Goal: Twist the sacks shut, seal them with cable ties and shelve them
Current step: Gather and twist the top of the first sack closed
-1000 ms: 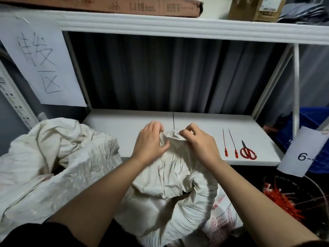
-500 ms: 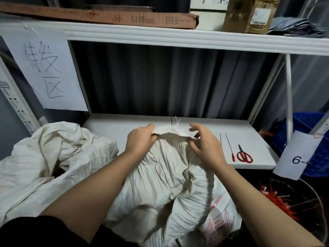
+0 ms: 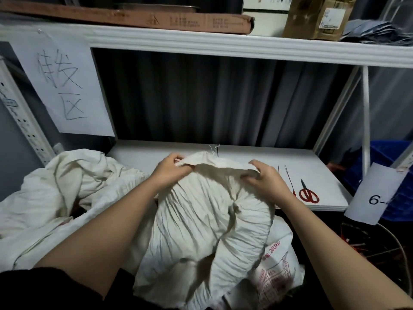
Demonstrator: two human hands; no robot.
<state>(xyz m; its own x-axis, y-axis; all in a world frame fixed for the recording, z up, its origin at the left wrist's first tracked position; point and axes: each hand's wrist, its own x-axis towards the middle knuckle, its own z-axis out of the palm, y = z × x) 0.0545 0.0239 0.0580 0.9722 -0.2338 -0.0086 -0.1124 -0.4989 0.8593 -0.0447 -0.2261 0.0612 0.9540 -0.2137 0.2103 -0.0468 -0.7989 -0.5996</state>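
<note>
Sack (image 3: 201,220), before shelf (image 3: 257,157): mouth hem pinched taut by left hand (image 3: 171,173) and right hand (image 3: 266,182); risk judged: hem slipped if unevenly gathered.

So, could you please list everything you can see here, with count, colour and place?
sack: one, off-white, centre, mouth held up
loose sacks: heap, off-white, left
printed sack: one, white with red print, under the held sack
cable ties: two, red, on the shelf
scissors: one, red-handled, shelf right
paper signs: two, white
cardboard boxes: two, brown, upper shelf
blue crate: one, right
left hand: grip on mouth's left
right hand: grip on mouth's right
</note>
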